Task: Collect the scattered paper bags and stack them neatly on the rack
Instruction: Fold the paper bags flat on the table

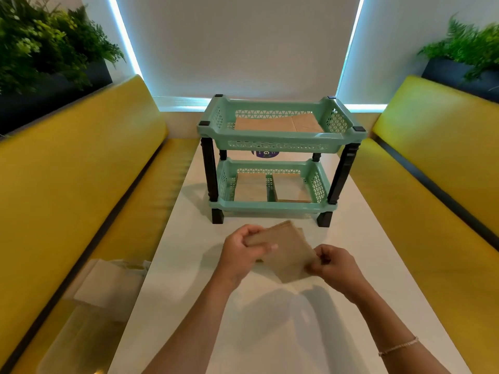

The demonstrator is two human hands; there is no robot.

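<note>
White booth table [364,265], yellow benches both sides. Small stack of paper bags [286,252] held just above table, in front of green rack [280,141]. My left hand [243,252] and right hand [334,263] both pinching opposite edges. Light, floppy, probably slidey stuff, so grip whole stack at edges.

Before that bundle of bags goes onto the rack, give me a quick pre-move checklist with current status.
1. Both hands grip the paper bags: left hand and right hand on opposite edges. Ok.
2. Bundle edges aligned: one bag sticks out behind. Not ok.
3. Path to the rack: bare table between. Ok.
4. Lower tray space: two stacks inside, headroom unclear. Cannot tell.
5. Top tray: bags lie flat, room above. Ok.
</note>
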